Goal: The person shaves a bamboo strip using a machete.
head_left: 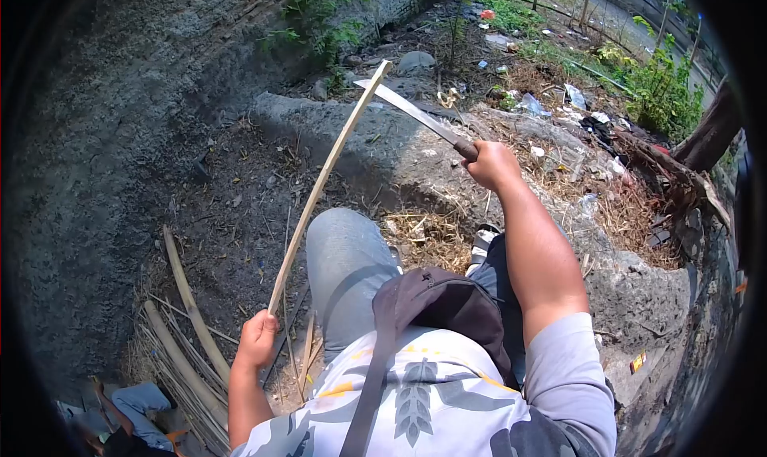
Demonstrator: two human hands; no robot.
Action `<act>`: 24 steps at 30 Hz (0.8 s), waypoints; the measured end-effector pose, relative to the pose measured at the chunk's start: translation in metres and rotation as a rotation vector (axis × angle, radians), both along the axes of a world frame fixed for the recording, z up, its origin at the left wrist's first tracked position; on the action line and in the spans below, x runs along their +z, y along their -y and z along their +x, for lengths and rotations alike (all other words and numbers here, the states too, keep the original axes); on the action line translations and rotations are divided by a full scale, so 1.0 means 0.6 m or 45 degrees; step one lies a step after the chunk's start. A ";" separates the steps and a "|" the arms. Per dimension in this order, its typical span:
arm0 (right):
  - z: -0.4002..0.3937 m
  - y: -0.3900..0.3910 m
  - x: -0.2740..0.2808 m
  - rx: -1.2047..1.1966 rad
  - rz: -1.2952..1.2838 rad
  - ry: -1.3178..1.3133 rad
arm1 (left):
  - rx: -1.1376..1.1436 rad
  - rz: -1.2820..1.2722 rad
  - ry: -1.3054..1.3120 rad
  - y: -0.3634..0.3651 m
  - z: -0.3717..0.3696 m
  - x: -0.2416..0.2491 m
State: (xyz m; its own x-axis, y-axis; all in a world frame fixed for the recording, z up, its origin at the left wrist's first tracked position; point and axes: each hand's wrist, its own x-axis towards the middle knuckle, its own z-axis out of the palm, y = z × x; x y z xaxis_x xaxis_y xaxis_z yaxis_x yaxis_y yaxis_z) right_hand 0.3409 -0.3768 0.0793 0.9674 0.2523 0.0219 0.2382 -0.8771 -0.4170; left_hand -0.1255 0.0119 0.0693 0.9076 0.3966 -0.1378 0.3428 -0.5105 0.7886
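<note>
My left hand (257, 339) is wrapped round the lower end of a long, pale bamboo strip (325, 173), which slants up and away from me. In my right hand (491, 167) is a machete (419, 117), gripped by its dark handle. The blade points up and to the left, its tip end crossing the strip close to the far end. Both hands are closed. A dark bag (447, 305) hangs across my body on a strap, over my lap.
Bamboo poles and thin strips (188, 353) lie on the ground at left. A rough wall (104, 161) rises beyond them. A concrete ledge (319, 125) runs ahead, with litter (571, 97) and dry grass at right. Another person (140, 409) is at the lower left.
</note>
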 end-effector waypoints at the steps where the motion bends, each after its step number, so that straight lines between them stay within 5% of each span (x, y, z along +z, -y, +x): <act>1: -0.006 -0.004 0.002 0.008 -0.019 0.000 | 0.044 -0.123 0.054 -0.001 0.003 -0.007; 13: -0.014 -0.020 0.025 -0.059 0.128 -0.046 | 0.003 0.079 0.053 0.005 0.001 -0.021; 24: 0.032 -0.008 -0.016 -0.131 0.734 -0.021 | -0.011 0.156 0.025 0.046 0.037 0.004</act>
State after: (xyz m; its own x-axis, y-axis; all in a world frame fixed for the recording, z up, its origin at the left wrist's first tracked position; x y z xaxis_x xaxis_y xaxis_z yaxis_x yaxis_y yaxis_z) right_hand 0.3602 -0.3720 0.0698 0.9876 0.1088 0.1128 0.1535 -0.5255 -0.8368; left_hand -0.1034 -0.0156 0.0717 0.9130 0.4017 -0.0711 0.3233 -0.6063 0.7266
